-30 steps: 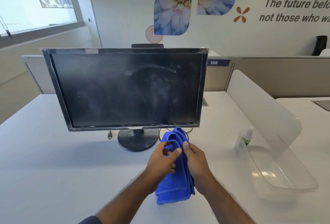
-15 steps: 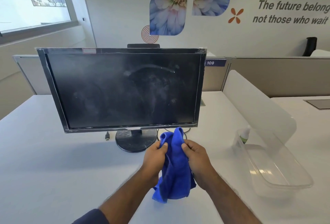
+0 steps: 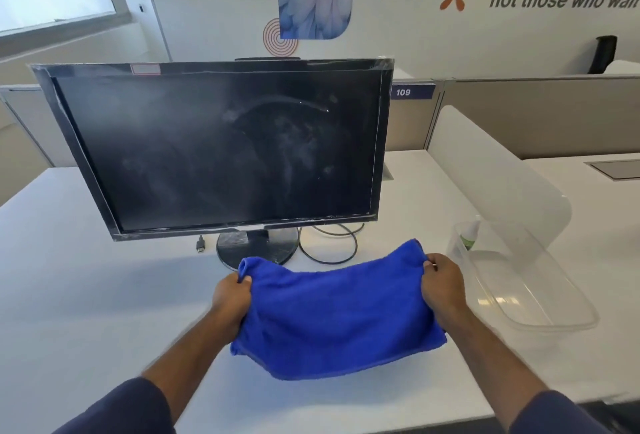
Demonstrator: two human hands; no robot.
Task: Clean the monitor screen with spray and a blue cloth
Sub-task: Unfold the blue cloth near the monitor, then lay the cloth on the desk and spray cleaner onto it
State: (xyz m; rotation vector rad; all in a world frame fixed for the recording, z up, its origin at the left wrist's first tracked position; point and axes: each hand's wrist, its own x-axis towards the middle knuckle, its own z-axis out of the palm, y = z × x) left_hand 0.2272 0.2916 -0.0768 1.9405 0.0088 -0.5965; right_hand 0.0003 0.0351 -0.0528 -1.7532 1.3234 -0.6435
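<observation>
While the left hand [image 3: 231,298] and right hand [image 3: 440,286] pinch the blue cloth [image 3: 337,312] at lower centre, the smeared monitor screen [image 3: 221,146] risks dry streaks if the spray bottle [image 3: 470,234] at right is skipped.

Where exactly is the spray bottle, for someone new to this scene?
Right of the black monitor on the white desk sits a clear plastic tub. The spray bottle stands at its far end: small, whitish, green-labelled, the only coloured thing there.

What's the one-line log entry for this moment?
phase: cloth prep | hands: left and right hold cloth spread | monitor: smudged, unwiped | spray: in bin, untouched
</observation>
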